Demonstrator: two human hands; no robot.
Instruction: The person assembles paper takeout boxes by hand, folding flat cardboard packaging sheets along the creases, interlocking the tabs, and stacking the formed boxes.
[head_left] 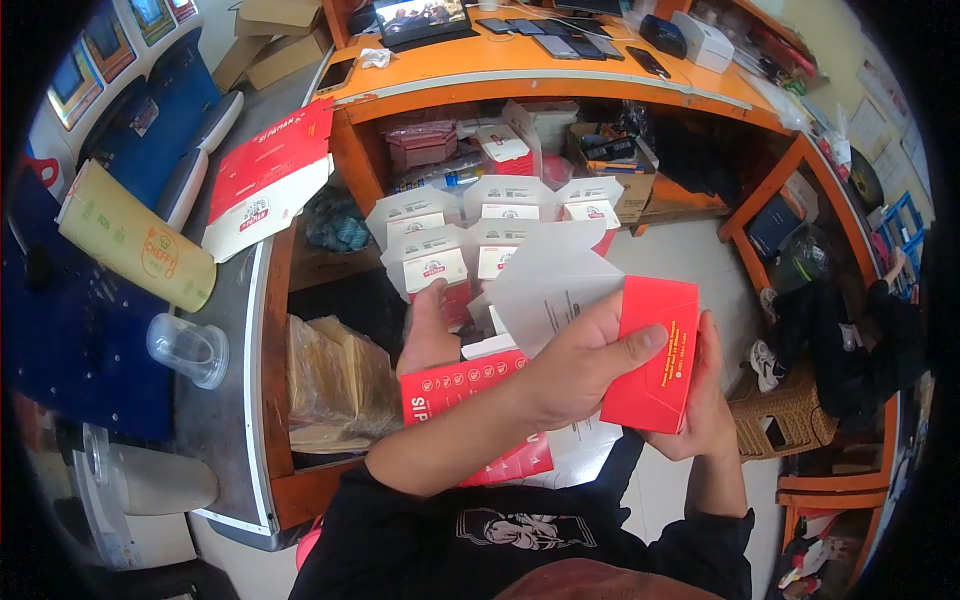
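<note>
A red box (pixel 648 375) with yellow print is held up at the right of centre. My left hand (pixel 598 358) reaches across and grips its near side, the thumb lying on the red face. Around the far side and underneath, my right hand (pixel 705 405) wraps the same box. A large white flap (pixel 555 275) stands open beside it. Flat red printed card (pixel 455 390) lies over my lap, partly hidden by my left forearm. Beyond it stand several red and white boxes (pixel 436 268) with raised lids.
A flat red carton sheet (pixel 270 175), a green cup (pixel 140 240) and a clear plastic cup (pixel 188 350) are on the left counter. The orange desk (pixel 440 75) holds phones and a screen. A bare foot (pixel 430 335) rests near the boxes. Another person's dark-clothed legs (pixel 810 330) are at right.
</note>
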